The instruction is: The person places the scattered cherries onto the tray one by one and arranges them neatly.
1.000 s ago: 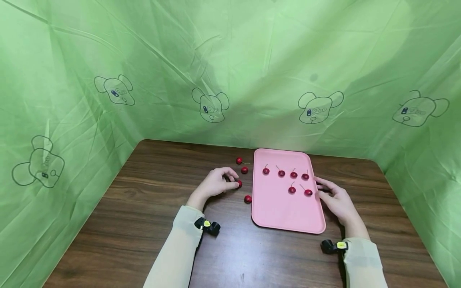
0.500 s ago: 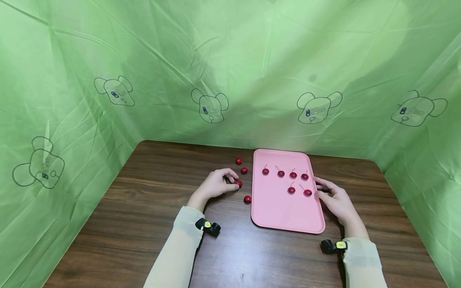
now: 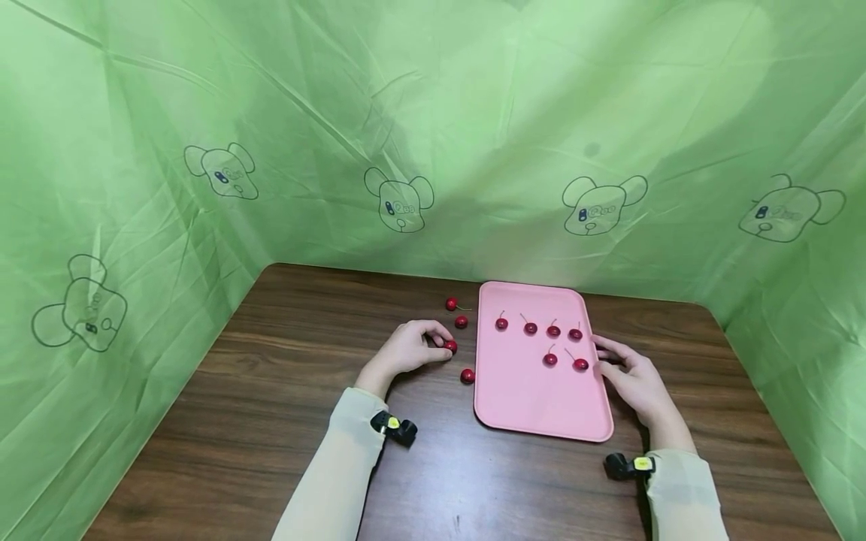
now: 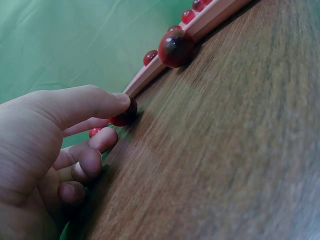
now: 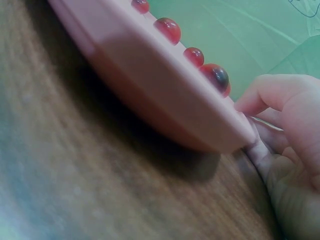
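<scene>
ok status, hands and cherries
Left grip pinching one cherry; right grip touching pink tray at right rim. Six cherries on tray, three loose on table. Nothing visible between held cherry and tray.

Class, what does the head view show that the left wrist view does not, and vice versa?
Only the head view shows the right hand and the animal-head drawings on the green cloth. Only the left wrist view shows the outer wall of the pink tray side-on. Both show the left hand pinching a red cherry, that tray and the table.
</scene>
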{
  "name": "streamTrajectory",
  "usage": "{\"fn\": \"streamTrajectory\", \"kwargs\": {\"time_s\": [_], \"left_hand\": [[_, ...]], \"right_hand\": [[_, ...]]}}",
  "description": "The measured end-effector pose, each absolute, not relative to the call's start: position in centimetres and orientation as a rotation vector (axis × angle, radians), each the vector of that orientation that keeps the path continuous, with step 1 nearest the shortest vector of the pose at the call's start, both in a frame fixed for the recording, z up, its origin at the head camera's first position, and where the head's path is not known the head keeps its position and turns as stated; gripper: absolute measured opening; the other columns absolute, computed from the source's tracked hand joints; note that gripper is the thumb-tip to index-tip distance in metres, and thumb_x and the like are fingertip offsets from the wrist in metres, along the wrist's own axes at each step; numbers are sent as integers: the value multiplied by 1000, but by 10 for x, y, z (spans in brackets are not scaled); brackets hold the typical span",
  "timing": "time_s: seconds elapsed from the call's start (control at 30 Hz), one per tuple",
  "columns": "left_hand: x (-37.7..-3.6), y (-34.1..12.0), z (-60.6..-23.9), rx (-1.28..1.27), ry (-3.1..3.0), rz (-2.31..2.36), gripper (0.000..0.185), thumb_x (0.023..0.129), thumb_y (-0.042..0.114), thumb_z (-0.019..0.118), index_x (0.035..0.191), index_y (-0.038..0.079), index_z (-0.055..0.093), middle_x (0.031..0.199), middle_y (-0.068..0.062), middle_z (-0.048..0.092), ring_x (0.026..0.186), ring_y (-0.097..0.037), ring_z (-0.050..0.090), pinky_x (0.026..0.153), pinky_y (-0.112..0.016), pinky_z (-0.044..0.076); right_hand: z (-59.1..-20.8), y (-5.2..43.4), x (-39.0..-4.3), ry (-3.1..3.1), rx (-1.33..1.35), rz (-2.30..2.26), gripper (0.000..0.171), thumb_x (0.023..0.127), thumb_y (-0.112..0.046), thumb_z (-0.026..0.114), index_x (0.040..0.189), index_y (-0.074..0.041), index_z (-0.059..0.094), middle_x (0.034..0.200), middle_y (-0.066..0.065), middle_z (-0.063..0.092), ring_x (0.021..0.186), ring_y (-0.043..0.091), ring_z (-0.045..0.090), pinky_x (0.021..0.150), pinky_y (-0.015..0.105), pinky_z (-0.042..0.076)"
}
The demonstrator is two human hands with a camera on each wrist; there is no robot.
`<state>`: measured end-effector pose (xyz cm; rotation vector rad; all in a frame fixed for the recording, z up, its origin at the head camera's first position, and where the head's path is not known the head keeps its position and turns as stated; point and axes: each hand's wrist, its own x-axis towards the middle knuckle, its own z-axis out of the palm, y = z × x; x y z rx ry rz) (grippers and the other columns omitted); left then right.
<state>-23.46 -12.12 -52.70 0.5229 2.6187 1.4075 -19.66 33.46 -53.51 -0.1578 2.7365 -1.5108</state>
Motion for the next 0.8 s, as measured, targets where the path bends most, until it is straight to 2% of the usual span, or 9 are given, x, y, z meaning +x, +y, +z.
{"fn": "streamTrajectory", "kwargs": {"time_s": [0.2,0.37,0.8], "left_hand": [[-233,-119,-525,563,2655,1363,21,86,29,94,102,23,82,91,7,70,78,-10,61,73,-29,49],[-232,-117,-524,569,2681,1326,21,86,25,94,103,22,81,93,6,70,86,-10,62,80,-31,50],[-235,-117,-526,579,2702,1308,19,89,20,91,104,24,81,94,9,69,92,-11,64,84,-31,51]], "right_hand": [[-535,334,-197,2728,-155,-1523,52,108,-16,69,158,-5,57,138,26,68,109,-5,61,85,11,51],[-535,335,-197,2736,-165,-1514,51,109,-15,68,158,-5,57,137,26,68,108,-6,61,85,12,52],[-536,335,-196,2743,-155,-1503,51,108,-14,67,157,-5,57,136,26,68,106,-8,61,83,13,53]]}}
